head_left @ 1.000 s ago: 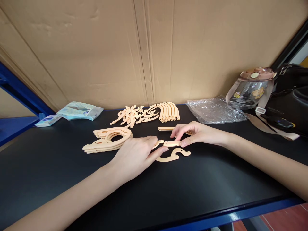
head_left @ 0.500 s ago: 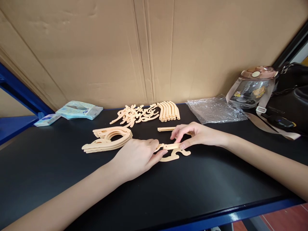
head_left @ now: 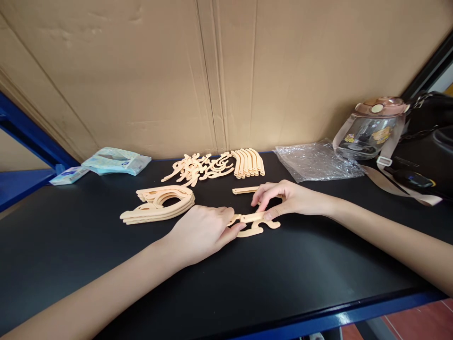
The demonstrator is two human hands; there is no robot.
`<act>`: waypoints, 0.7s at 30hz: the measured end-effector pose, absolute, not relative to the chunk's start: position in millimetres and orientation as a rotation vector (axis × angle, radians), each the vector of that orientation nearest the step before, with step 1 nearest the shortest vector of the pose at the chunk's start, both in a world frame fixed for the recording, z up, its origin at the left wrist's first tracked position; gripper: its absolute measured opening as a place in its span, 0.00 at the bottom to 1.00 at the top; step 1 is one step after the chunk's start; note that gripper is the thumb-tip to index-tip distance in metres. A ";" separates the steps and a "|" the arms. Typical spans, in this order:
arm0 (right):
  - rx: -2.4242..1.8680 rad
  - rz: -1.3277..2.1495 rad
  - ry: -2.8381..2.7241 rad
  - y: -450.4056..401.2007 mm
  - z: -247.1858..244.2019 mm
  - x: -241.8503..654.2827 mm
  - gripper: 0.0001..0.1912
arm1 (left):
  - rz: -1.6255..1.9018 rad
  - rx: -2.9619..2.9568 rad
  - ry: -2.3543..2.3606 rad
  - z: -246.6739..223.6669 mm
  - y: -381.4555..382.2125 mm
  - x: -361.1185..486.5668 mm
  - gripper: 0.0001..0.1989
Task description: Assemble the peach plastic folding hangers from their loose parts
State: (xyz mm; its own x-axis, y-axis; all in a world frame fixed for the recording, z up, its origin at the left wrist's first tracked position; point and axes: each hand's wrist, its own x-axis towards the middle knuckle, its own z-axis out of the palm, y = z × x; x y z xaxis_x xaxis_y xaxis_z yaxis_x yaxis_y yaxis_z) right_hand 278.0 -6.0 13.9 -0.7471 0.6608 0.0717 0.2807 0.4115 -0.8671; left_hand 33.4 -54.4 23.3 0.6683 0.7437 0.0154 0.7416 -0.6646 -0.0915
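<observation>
currently, fingers of the left hand [head_left: 204, 232] pinch a small piece [head_left: 235, 218], fingers of the right hand [head_left: 286, 200] a straight piece [head_left: 252, 217], end to end, just beside a hooked piece [head_left: 254, 231] on the worktop [head_left: 300, 278].

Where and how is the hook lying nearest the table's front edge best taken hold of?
Pinch the hook by its curled right end, probably coming from the front right: it appears to lie flat on the table, and that narrow end sticks out uncovered, while the left grip covers its left end.

Hooked piece [head_left: 253, 232] partly behind left fingers [head_left: 231, 233]
</observation>
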 end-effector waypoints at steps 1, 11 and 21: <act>-0.806 1.275 -2.268 -6.0 14.1 277.8 0.09 | 0.008 -2.801 -1.278 23.3 -54.3 33.5 0.19; -0.792 1.296 -2.263 -6.0 13.6 278.3 0.10 | -0.015 -2.849 -1.302 25.1 -55.0 34.2 0.19; -0.747 1.314 -2.231 -5.9 12.2 278.0 0.08 | -0.009 -2.794 -1.172 25.3 -54.6 32.9 0.18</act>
State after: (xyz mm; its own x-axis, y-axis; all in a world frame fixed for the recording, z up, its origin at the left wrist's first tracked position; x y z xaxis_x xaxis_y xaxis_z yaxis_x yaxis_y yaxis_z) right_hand 278.0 -5.9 12.2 -0.7557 0.6471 0.1010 0.2256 0.4020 -0.8874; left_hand 32.9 -54.6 25.3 0.7016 0.7109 0.0487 0.7116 -0.6953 -0.1009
